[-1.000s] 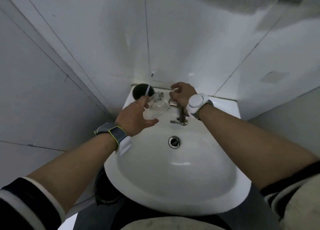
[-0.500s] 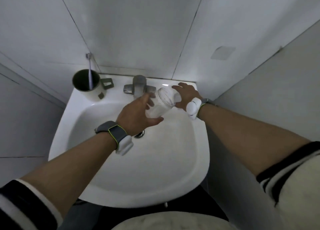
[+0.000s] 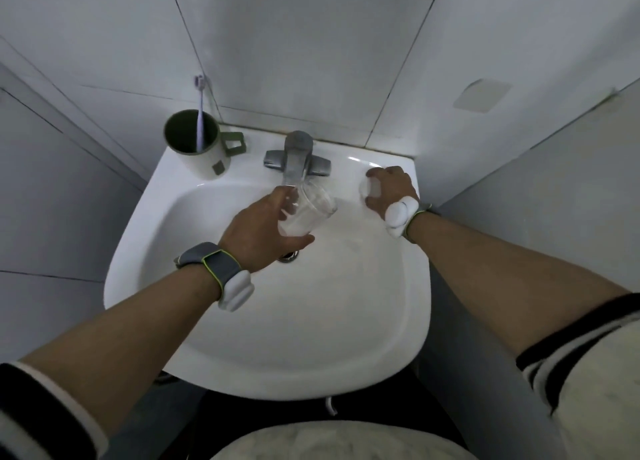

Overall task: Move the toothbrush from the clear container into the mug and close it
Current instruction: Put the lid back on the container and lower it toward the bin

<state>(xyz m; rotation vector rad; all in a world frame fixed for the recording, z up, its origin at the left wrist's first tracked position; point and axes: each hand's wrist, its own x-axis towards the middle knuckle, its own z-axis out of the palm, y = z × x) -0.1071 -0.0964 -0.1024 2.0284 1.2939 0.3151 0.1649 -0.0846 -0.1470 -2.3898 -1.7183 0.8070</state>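
Observation:
A purple toothbrush (image 3: 200, 113) stands upright in the green-and-white mug (image 3: 204, 161) at the sink's back left corner. My left hand (image 3: 258, 231) holds the clear container (image 3: 306, 212) tilted over the basin, just below the tap, its open mouth pointing away from me; nothing shows inside it. My right hand (image 3: 389, 191) rests on the sink's back right rim, fingers closed over a small round white lid (image 3: 369, 190).
A metal tap (image 3: 298, 158) stands at the back middle of the white sink (image 3: 242, 355). The drain (image 3: 289, 256) is partly hidden under my left hand. Tiled walls close in at the back and both sides.
The toothbrush went from the container into the mug. My left hand carried the container to the right, under the tap. My right hand moved to the right rim and closed on the lid.

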